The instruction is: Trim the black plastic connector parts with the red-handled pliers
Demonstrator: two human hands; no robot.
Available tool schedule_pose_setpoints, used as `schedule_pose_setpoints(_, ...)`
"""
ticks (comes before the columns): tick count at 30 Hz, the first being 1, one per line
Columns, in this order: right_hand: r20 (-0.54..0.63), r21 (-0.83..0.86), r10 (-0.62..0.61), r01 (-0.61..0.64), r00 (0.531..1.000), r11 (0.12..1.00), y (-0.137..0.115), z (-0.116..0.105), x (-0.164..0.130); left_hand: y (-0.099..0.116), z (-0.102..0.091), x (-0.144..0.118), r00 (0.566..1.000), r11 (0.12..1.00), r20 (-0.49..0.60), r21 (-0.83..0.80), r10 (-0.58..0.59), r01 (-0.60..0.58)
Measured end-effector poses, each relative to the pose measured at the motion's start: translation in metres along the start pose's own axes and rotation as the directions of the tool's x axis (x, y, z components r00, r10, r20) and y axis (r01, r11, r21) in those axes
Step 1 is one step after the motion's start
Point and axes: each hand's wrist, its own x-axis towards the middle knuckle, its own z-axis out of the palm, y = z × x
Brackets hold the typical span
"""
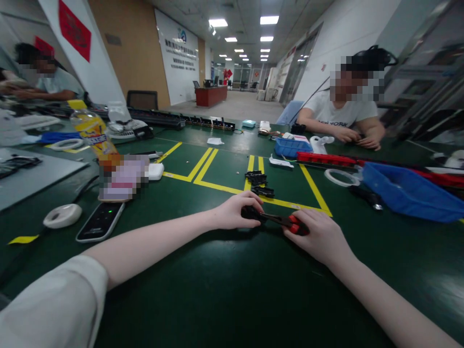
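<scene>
Detail of the small black part (250,212) under the left hand (234,212) is hard to make out: fingers cover most of it, and only a dark edge shows at the fingertips. Red-handled tool (286,221), likely pliers or cutters, is likewise half hidden; its handle ends disappear beneath the right hand (321,237), and its tip cannot be seen clearly where it meets the black part.

Both forearms reach forward over the dark green surface (224,290) and converge near its middle. Left hand lies palm down, fingers curled and pinching the black part against the surface. Right hand is also palm down, fingers closed around the red handles.

Tool spans the gap between the two hands, dark shaft pointing toward the left fingertips. Just beyond the hands, a small pile of black clips (259,182) lies on the yellow tape lines (203,169). A blue bin (409,191) sits to the right, a phone (101,221) to the left. Across the surface, another person's hands (357,137) rest near a smaller blue tray (292,146).
</scene>
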Motion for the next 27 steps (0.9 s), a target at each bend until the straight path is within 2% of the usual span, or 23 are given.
schedule_pose_setpoints(7, 0.001, -0.003, -0.009, 0.009, 1.000, 1.000, 0.0050, 0.0042, 0.0016, -0.0014, 0.0015, 0.0003, 0.997, 0.997, -0.045, 0.059, 0.057, -0.055)
schedule_pose_setpoints(11, 0.002, -0.031, -0.011, 0.011, 1.000, 0.999, 0.0030, 0.0033, 0.0026, -0.0002, 0.0016, -0.0012, 0.995, 0.992, -0.023, 0.082, 0.101, -0.099)
schedule_pose_setpoints(27, 0.032, -0.022, -0.007, 0.007, 0.999, 1.000, -0.0022, -0.0005, 0.0021, 0.0019, 0.0019, -0.0029, 0.999, 0.991, 0.037, 0.127, 0.027, -0.032)
